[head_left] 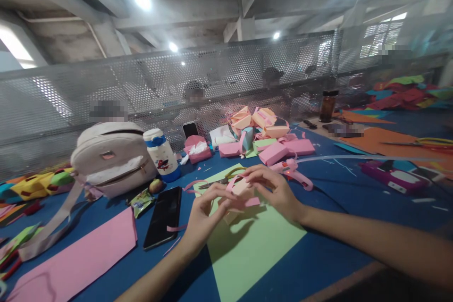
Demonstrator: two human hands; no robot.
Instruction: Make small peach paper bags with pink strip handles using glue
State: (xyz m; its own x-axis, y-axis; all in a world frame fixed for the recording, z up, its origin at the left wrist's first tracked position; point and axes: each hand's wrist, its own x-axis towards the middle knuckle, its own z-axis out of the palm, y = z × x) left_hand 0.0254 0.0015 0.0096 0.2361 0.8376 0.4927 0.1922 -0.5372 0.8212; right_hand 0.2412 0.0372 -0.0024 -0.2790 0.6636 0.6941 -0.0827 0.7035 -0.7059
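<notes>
Between my two hands is a small folded paper box [238, 202], peach with pink strips, held above a light green sheet [260, 250]. My left hand [208, 210] grips its left side, thumb and fingers bent around the edge. The fingertips of my right hand [274, 191] are closed on its upper right part, by a pink strip. Just behind the box lie scissors with yellow-green handles [236, 173], partly hidden by my fingers. A pink hot glue gun [294, 174] rests to the right of my right hand.
A black phone [163, 217] and a pink sheet [81, 252] lie at left. Behind stand a white backpack [111, 158] and a bottle [163, 155]. Finished-looking paper boxes [269, 122] are piled at the back. Orange sheets [382, 144] and a purple device [392, 177] occupy the right.
</notes>
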